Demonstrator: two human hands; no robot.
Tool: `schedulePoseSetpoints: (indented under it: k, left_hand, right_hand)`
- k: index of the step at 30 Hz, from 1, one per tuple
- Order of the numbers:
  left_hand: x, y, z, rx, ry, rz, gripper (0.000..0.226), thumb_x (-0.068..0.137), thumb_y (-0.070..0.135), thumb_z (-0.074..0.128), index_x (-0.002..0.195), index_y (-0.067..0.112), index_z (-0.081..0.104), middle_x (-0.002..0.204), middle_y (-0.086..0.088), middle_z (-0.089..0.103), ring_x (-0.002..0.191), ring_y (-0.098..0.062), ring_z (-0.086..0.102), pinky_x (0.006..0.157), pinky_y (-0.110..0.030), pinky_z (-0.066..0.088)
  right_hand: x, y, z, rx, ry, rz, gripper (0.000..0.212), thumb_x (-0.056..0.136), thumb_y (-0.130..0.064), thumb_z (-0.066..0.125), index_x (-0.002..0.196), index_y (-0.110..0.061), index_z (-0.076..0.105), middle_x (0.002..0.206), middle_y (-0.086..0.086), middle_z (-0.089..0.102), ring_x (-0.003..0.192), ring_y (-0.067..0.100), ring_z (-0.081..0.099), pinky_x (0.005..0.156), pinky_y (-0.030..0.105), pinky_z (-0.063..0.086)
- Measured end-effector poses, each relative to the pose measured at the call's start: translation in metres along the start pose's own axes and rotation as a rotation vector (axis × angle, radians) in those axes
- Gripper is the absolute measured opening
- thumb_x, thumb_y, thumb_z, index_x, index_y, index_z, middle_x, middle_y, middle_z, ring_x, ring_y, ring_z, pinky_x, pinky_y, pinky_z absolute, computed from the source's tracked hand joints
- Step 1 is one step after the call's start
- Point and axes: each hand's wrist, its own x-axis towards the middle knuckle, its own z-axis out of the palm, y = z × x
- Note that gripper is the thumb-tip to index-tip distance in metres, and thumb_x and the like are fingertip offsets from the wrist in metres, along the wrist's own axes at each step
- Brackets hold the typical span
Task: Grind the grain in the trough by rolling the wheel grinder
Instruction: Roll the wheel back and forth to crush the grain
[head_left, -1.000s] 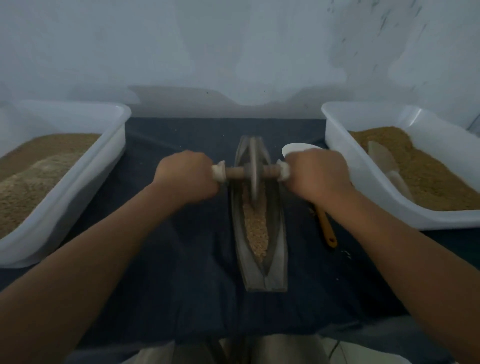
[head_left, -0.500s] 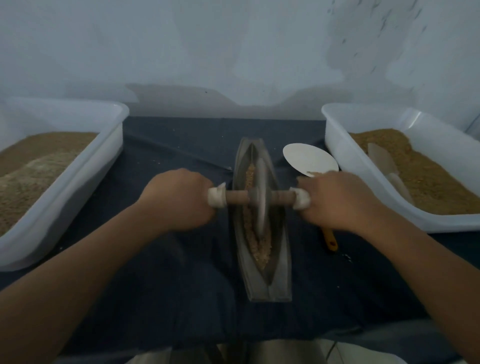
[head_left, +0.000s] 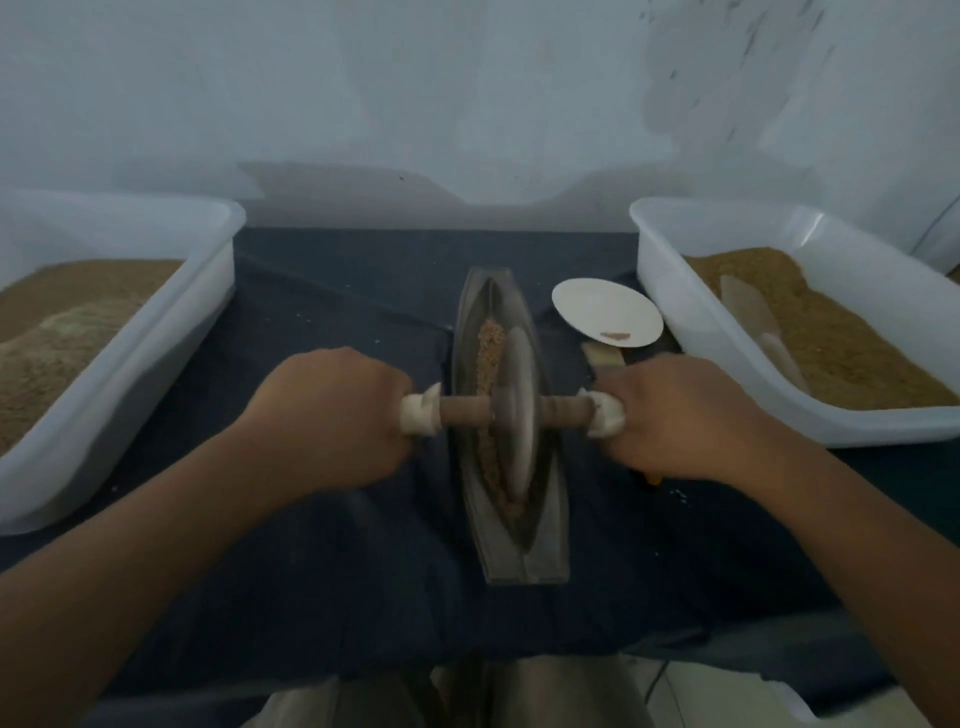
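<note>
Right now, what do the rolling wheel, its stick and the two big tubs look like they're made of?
The wheel looks like dull grey metal or stone; blur leaves that open. Its axle looks like matte brown wood. The right tub and left tub look like smooth translucent white plastic.

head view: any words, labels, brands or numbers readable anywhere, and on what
None readable. No text shows on the trough, the wheel grinder, the left tub, the right tub, the plate or the wall. The frame is dim.
</note>
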Motion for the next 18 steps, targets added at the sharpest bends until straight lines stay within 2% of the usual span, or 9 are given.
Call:
schedulePoseSetpoints:
  k: [2,4,6,9,11,12,14,16,18]
  left_hand:
    - [0.006,0.001,0.004,0.034,0.018,-0.019,0.034,0.076,0.06,0.052,0.059,0.03,0.048,0.052,0.013,0.047,0.046,-0.007,0.043,0.047,-0.022,0.026]
    - [0.035,-0.001,0.01,0.044,-0.008,-0.097,0.034,0.08,0.058,0.054,0.064,0.028,0.053,0.061,0.011,0.053,0.055,-0.015,0.053,0.053,-0.027,0.038]
    - [0.075,-0.007,0.013,0.044,0.001,-0.184,0.038,0.084,0.057,0.054,0.067,0.024,0.057,0.07,0.005,0.06,0.063,-0.024,0.058,0.06,-0.031,0.045]
    - [0.112,-0.014,0.013,0.018,-0.023,-0.245,0.042,0.085,0.062,0.056,0.073,0.022,0.061,0.077,0.0,0.063,0.069,-0.027,0.057,0.064,-0.033,0.045]
    - [0.106,-0.015,0.011,-0.012,-0.094,-0.229,0.033,0.084,0.053,0.06,0.076,0.022,0.066,0.076,0.002,0.063,0.068,-0.024,0.059,0.064,-0.033,0.047]
    - [0.093,-0.014,0.01,-0.032,-0.126,-0.205,0.029,0.083,0.05,0.06,0.074,0.023,0.065,0.073,0.003,0.062,0.067,-0.022,0.06,0.063,-0.032,0.047]
    - [0.051,-0.01,0.008,-0.042,-0.113,-0.13,0.029,0.081,0.051,0.056,0.066,0.026,0.057,0.065,0.009,0.057,0.06,-0.019,0.058,0.055,-0.029,0.042]
    - [0.006,-0.003,0.005,-0.012,0.021,-0.064,0.035,0.077,0.055,0.055,0.058,0.028,0.044,0.054,0.011,0.047,0.047,-0.013,0.046,0.047,-0.023,0.026]
    - [-0.025,0.002,0.003,0.015,0.118,-0.012,0.041,0.074,0.055,0.059,0.055,0.029,0.033,0.046,0.013,0.036,0.038,-0.012,0.034,0.047,-0.018,0.015]
  right_hand:
    - [0.003,-0.001,0.01,0.006,0.07,0.017,0.037,0.076,-0.067,0.033,0.068,-0.036,0.051,0.058,-0.012,0.055,0.053,0.001,0.051,0.046,0.025,0.033]
    - [0.031,-0.001,0.016,-0.084,0.174,0.064,0.037,0.081,-0.064,0.032,0.067,-0.034,0.049,0.058,-0.011,0.052,0.053,0.003,0.048,0.047,0.025,0.028]
    - [0.071,0.003,0.016,-0.14,0.238,0.124,0.036,0.081,-0.06,0.032,0.068,-0.032,0.051,0.062,-0.01,0.052,0.057,0.01,0.051,0.05,0.028,0.033]
    - [0.114,0.009,0.005,-0.155,0.155,0.187,0.038,0.087,-0.063,0.044,0.072,-0.031,0.058,0.068,-0.008,0.059,0.063,0.018,0.06,0.059,0.035,0.051]
    - [0.113,0.008,0.002,-0.149,0.117,0.165,0.037,0.089,-0.062,0.05,0.072,-0.03,0.06,0.069,-0.007,0.06,0.064,0.018,0.061,0.06,0.035,0.052]
    - [0.103,0.007,0.002,-0.138,0.112,0.14,0.035,0.09,-0.058,0.052,0.07,-0.03,0.058,0.068,-0.008,0.059,0.064,0.016,0.06,0.058,0.033,0.048]
    - [0.066,0.003,0.005,-0.12,0.141,0.067,0.035,0.092,-0.054,0.054,0.067,-0.03,0.053,0.064,-0.009,0.054,0.059,0.009,0.053,0.051,0.028,0.038]
    - [0.021,-0.004,0.009,-0.087,0.248,-0.03,0.034,0.091,-0.054,0.051,0.065,-0.032,0.049,0.057,-0.01,0.048,0.05,0.007,0.046,0.046,0.03,0.041]
    - [-0.009,-0.009,0.014,-0.034,0.345,-0.13,0.031,0.086,-0.054,0.048,0.064,-0.033,0.043,0.052,-0.012,0.04,0.043,0.007,0.04,0.041,0.032,0.042]
